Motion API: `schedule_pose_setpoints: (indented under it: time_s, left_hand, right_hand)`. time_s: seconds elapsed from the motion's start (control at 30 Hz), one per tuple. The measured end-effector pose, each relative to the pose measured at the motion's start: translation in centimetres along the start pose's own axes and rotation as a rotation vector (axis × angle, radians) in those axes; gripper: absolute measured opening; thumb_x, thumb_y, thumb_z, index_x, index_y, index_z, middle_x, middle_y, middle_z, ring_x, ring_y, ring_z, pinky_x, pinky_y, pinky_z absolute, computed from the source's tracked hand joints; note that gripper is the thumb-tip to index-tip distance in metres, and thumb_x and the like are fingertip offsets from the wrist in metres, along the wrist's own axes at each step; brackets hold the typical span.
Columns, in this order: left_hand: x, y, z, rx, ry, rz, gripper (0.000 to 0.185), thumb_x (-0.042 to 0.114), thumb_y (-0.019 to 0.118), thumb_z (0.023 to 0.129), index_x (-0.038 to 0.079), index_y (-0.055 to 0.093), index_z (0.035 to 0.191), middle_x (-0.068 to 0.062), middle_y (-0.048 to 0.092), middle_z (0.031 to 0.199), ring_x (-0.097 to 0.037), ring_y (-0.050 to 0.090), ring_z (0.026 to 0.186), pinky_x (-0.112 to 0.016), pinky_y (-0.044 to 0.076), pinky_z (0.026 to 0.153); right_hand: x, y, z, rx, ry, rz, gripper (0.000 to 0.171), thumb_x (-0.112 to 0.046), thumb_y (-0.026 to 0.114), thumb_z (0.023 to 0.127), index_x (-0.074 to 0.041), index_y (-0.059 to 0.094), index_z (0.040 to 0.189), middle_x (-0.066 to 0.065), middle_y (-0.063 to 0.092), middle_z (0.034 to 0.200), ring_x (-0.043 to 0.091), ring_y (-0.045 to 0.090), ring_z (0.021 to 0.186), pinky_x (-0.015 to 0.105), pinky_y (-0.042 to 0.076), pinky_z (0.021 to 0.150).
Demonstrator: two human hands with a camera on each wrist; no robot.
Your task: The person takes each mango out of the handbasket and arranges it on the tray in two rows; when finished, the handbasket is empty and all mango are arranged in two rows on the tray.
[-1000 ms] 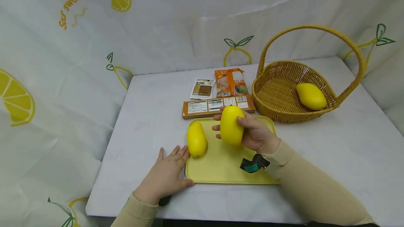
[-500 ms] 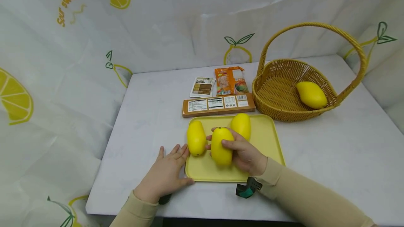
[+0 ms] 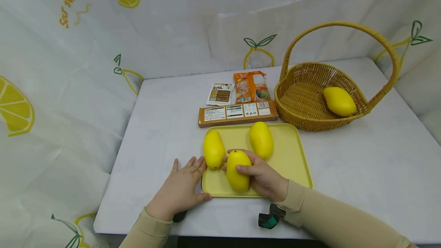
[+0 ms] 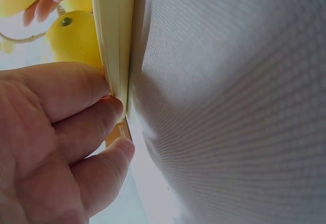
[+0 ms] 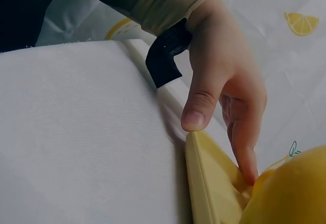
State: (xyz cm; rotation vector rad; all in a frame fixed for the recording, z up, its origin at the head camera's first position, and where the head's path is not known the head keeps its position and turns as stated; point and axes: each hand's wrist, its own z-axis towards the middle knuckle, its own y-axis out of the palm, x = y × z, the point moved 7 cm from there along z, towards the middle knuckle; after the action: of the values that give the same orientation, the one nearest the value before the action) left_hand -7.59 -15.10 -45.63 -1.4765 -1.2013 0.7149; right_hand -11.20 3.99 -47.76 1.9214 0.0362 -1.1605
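Note:
My right hand (image 3: pixel 263 177) grips a yellow mango (image 3: pixel 237 171) over the near left part of a pale yellow tray (image 3: pixel 287 163), thumb on its near side. In the right wrist view this mango (image 5: pixel 295 193) fills the lower right corner. Two more mangoes lie on the tray: one mango (image 3: pixel 214 150) along the left edge, another mango (image 3: pixel 261 141) towards the back. My left hand (image 3: pixel 182 190) rests at the tray's left side, fingers stretched out, thumb at the near left corner. The left wrist view shows its fingertips (image 4: pixel 114 107) against the tray wall.
A wicker basket (image 3: pixel 303 123) with a tall handle stands at the back right, one mango (image 3: pixel 340 101) inside. Behind the tray lie a long brown box (image 3: pixel 237 113), an orange packet (image 3: pixel 252 87) and a small white-and-brown packet (image 3: pixel 220 94). A white curtain (image 3: pixel 186 30) borders the table.
My right hand has brought its mango towards the near left and lower over the tray, uncovering the mango at the back. The left hand has stayed put.

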Motion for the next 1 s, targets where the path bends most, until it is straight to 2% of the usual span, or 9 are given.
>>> schedule_pose_setpoints:
  time_s: [0.17, 0.33, 0.53, 0.8, 1.0]
  left_hand:
    - [0.0, -0.1, 0.0, 0.006, 0.006, 0.01, 0.1, 0.068, 0.072, 0.079, 0.012, 0.041, 0.155, -0.001, 0.033, 0.164, -0.028, 0.032, 0.15, -0.075, 0.016, 0.114]
    - [0.0, 0.0, 0.1, 0.006, 0.004, 0.005, 0.099, 0.068, 0.073, 0.079, 0.012, 0.042, 0.155, -0.001, 0.033, 0.164, -0.029, 0.032, 0.15, -0.075, 0.016, 0.114]
    - [0.0, 0.0, 0.0, 0.005, -0.001, 0.001, 0.099, 0.067, 0.073, 0.08, 0.011, 0.041, 0.156, -0.002, 0.033, 0.164, -0.029, 0.032, 0.15, -0.074, 0.015, 0.115]
    - [0.0, -0.1, -0.1, 0.008, 0.008, -0.01, 0.1, 0.067, 0.073, 0.08, 0.011, 0.04, 0.156, -0.002, 0.032, 0.164, -0.028, 0.032, 0.15, -0.073, 0.015, 0.115]
    - [0.0, 0.1, 0.0, 0.004, 0.005, -0.01, 0.1, 0.068, 0.073, 0.08, 0.012, 0.04, 0.156, -0.001, 0.031, 0.165, -0.028, 0.031, 0.151, -0.073, 0.014, 0.115]
  right_hand:
    - [0.4, -0.2, 0.0, 0.04, 0.018, -0.107, 0.066, -0.008, 0.065, 0.097, 0.003, 0.033, 0.154, 0.018, 0.054, 0.141, 0.025, 0.06, 0.121, 0.035, 0.048, 0.105]
    - [0.7, -0.8, 0.0, 0.141, 0.041, -0.247, 0.066, -0.011, 0.073, 0.093, -0.008, 0.042, 0.152, 0.019, 0.054, 0.141, 0.026, 0.055, 0.119, 0.037, 0.045, 0.102]
    - [0.3, -1.1, 0.0, 0.19, 0.003, -0.355, 0.075, -0.012, 0.076, 0.091, -0.014, 0.038, 0.155, 0.012, 0.047, 0.148, 0.029, 0.051, 0.121, 0.038, 0.044, 0.103]
    - [-0.3, -1.2, -0.3, 0.239, -0.067, -0.402, 0.086, -0.004, 0.077, 0.088, -0.021, 0.031, 0.16, -0.003, 0.034, 0.161, 0.025, 0.042, 0.139, 0.033, 0.039, 0.113]
    - [-0.5, -1.4, -0.3, 0.274, -0.083, -0.456, 0.088, -0.008, 0.077, 0.089, -0.021, 0.028, 0.161, -0.009, 0.027, 0.165, 0.017, 0.034, 0.147, 0.03, 0.033, 0.117]
